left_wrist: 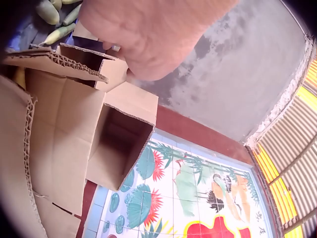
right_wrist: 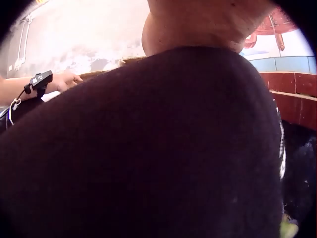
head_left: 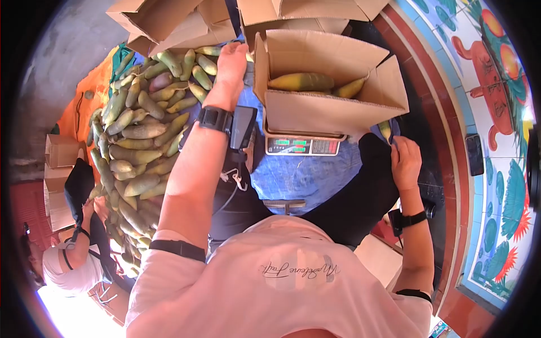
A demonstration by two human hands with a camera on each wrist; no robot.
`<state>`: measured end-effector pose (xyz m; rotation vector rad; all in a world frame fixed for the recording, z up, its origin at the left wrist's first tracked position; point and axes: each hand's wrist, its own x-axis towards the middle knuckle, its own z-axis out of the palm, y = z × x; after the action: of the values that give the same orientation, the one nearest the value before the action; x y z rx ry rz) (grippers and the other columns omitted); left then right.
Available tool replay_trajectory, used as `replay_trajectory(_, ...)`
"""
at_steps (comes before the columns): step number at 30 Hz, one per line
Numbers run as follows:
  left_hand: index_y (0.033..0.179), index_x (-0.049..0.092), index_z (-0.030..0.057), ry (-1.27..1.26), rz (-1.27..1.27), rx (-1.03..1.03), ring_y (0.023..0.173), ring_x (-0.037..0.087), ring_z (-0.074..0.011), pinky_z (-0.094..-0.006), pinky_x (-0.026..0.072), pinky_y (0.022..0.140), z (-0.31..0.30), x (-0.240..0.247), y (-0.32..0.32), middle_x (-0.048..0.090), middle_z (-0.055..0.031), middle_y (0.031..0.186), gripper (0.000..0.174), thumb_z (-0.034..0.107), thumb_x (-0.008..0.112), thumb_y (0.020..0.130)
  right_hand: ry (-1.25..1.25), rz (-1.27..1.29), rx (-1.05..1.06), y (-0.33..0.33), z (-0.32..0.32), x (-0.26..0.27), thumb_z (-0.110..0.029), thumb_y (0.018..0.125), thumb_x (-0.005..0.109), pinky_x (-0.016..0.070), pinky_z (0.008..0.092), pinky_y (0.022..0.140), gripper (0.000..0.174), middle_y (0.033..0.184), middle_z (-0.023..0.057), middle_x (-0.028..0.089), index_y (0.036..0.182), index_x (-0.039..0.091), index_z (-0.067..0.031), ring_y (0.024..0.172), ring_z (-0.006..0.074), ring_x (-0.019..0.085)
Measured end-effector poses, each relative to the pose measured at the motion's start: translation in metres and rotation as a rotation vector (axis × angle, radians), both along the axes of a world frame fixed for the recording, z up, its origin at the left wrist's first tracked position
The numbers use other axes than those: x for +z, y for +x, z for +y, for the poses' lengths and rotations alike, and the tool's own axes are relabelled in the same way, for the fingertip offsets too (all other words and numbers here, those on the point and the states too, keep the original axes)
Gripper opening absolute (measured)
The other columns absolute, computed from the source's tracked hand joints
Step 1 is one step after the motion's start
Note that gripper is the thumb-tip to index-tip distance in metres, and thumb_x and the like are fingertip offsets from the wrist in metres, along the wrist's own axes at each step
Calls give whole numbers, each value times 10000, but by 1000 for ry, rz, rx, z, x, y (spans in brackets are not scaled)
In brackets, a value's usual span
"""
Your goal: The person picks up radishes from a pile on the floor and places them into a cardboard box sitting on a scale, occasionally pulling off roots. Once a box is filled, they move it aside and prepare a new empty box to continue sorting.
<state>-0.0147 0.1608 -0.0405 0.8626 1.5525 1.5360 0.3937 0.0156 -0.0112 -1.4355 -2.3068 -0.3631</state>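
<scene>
My left hand [head_left: 232, 62] reaches to the far edge of a pile of green radishes [head_left: 141, 131], its fingers bent over a green radish [head_left: 207, 50] beside the open carton [head_left: 332, 110]. A pale end shows past the fingers. In the left wrist view the back of the left hand [left_wrist: 148, 37] hides most of what it grips. My right hand [head_left: 407, 162] rests loosely by my right knee [head_left: 378, 158]; the knee hides its fingers in the right wrist view. Radishes [head_left: 301, 81] lie inside the carton, which stands on a digital scale [head_left: 301, 146].
More cardboard boxes [head_left: 169, 25] stand at the back. Blue tarp [head_left: 304, 180] covers the floor before me. Beyond the right knee lies another radish [head_left: 385, 129]. A tiled wall [head_left: 496, 186] with a phone [head_left: 474, 155] runs along the right; another person [head_left: 73, 262] sits at left.
</scene>
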Motion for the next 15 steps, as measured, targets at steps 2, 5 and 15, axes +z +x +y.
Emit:
replay_trajectory(2, 1132, 546, -25, -17, 4, -2, 1010, 548, -222, -328, 424, 873, -4, 5, 1, 610, -142, 1067, 394, 204, 608, 817, 10, 12, 4, 1, 0, -2, -55, 783, 619, 459, 394, 748, 198, 922, 127, 590, 974, 588, -16, 830, 307, 564)
replay_trajectory(5, 1133, 544, -23, -62, 25, -4, 991, 547, -219, -326, 424, 863, -8, 7, 3, 609, -136, 1056, 412, 225, 614, 812, 26, 14, 5, 1, -4, -3, -51, 781, 617, 458, 391, 747, 192, 921, 125, 590, 968, 587, -15, 826, 306, 564)
replay_trajectory(15, 1141, 558, 14, -93, 167, -35, 993, 542, -226, -330, 419, 861, -6, 11, 4, 605, -123, 1064, 407, 258, 587, 816, 115, 57, -12, 3, -4, -6, -23, 775, 612, 460, 379, 754, 161, 887, 112, 594, 933, 587, -18, 811, 294, 573)
